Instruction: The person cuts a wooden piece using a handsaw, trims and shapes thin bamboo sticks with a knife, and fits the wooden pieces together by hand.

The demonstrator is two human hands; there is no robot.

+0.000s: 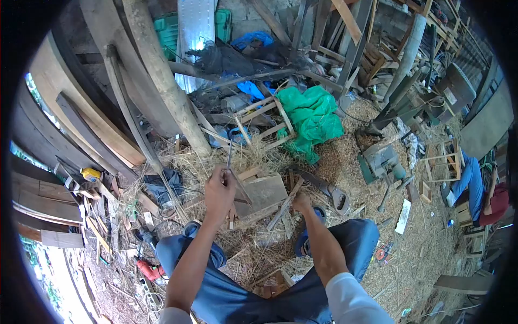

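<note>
My left hand point(220, 186) is closed around a narrow dark strip point(241, 189) that slants down to the right. A thin greyish rod-like piece point(229, 155) sticks up from the same fingers. Below them lies a flat wooden block point(263, 195) on the straw-covered ground. On the other side of the block, my right hand point(302, 203) is curled closed beside a slim wooden stick point(286, 205); what its fingers hold is hidden. Just beyond that hand rests a handsaw point(324, 189), its handle to the right.
A green plastic sheet point(310, 116) and a small wooden frame point(264, 119) lie ahead. A vise-like metal machine point(381, 162) stands right. A red power drill point(150, 270) lies at lower left. Another person point(477, 189) sits at far right. Boards lean at left.
</note>
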